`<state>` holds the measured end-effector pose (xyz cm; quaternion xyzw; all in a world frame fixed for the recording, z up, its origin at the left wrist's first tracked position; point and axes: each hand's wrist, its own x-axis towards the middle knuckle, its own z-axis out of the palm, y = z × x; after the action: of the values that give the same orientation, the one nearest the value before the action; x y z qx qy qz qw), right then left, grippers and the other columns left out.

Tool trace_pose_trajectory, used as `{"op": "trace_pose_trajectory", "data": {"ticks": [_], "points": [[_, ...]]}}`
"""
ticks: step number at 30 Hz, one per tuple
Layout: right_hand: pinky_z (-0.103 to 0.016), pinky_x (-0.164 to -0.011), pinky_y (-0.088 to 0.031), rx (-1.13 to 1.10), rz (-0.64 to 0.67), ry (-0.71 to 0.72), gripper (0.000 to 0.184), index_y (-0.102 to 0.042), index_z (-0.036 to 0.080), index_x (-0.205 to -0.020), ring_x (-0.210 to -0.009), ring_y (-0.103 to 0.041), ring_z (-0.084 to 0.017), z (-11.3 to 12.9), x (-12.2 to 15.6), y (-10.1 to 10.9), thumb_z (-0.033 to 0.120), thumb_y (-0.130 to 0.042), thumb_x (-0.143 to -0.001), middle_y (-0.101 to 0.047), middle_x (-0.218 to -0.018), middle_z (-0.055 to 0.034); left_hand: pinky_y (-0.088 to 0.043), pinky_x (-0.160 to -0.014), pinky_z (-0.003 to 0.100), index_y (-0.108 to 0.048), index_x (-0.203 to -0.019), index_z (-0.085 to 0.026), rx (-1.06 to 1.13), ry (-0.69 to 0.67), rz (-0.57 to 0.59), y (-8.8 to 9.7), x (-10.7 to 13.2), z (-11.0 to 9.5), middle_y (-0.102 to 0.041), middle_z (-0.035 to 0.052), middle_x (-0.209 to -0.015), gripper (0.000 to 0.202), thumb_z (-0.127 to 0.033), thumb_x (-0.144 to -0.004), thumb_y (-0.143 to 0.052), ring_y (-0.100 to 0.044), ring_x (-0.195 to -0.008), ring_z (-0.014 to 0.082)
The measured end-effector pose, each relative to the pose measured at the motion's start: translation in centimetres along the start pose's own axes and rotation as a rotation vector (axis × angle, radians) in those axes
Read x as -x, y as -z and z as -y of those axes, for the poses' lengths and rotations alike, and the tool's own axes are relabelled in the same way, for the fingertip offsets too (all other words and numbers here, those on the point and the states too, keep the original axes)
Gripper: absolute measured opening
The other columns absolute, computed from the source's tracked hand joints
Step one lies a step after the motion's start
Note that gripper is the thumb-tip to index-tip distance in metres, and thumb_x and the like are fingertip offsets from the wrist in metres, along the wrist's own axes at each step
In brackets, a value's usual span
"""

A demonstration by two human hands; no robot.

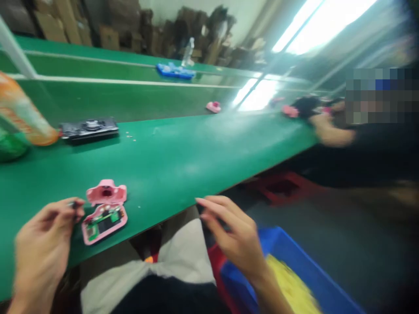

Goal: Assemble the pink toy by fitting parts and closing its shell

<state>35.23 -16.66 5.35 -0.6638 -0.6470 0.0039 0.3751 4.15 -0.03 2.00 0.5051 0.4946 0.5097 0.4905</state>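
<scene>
Lower left, the left hand is pinching a small dark piece beside the open pink casing: looking light, stiff, its circuit board likely fragile, rim safest to hold. The right hand is hovering, fingers apart.

A small dark piece, pinched in my left grip, is half hidden and too small to name. The left edge cuts off an orange-labelled bottle; at right, a co-worker's forearm blurs. Bottom right, a blue bin is cut off.
</scene>
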Motion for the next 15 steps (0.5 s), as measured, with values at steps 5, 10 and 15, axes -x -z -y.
{"op": "trace_pose_trajectory", "data": {"ticks": [5,10,15], "points": [[-0.030,-0.097,-0.055,-0.245,0.706,0.655,0.030,-0.063,0.018,-0.134,-0.112,-0.064,-0.018,9.3,-14.8,-8.6,0.017,-0.058,-0.104,-0.063,-0.130,-0.0095,-0.056,-0.064,0.016,-0.070,-0.076,-0.018,0.186,0.095,0.078,-0.6,0.0,-1.5,-0.073,-0.0004,-0.079,0.046,-0.050,-0.059,-0.097,-0.066,-0.071,0.0121],[-0.030,-0.091,-0.054,-0.226,0.780,0.718,0.011,-0.069,0.012,-0.108,-0.102,-0.067,-0.019,9.4,-15.7,-10.3,0.014,-0.060,-0.103,-0.069,-0.114,-0.0101,-0.057,-0.077,0.015,-0.071,-0.103,-0.022,0.211,0.066,0.183,-0.6,1.0,-1.9,-0.077,0.0007,-0.098,0.043,-0.036,-0.070,-0.094,-0.072,-0.091,0.0137],[-0.028,-0.085,-0.052,-0.352,0.646,0.546,0.005,-0.066,0.014,-0.098,-0.095,-0.067,-0.018,8.1,-12.6,-9.5,0.009,-0.065,-0.098,-0.072,-0.102,-0.0066,-0.057,-0.090,0.024,-0.064,-0.126,-0.028,0.037,-0.046,0.190,-0.9,2.7,-1.9,-0.076,0.0019,-0.112,0.043,-0.031,-0.087,-0.081,-0.070,-0.104,0.0167]]}}
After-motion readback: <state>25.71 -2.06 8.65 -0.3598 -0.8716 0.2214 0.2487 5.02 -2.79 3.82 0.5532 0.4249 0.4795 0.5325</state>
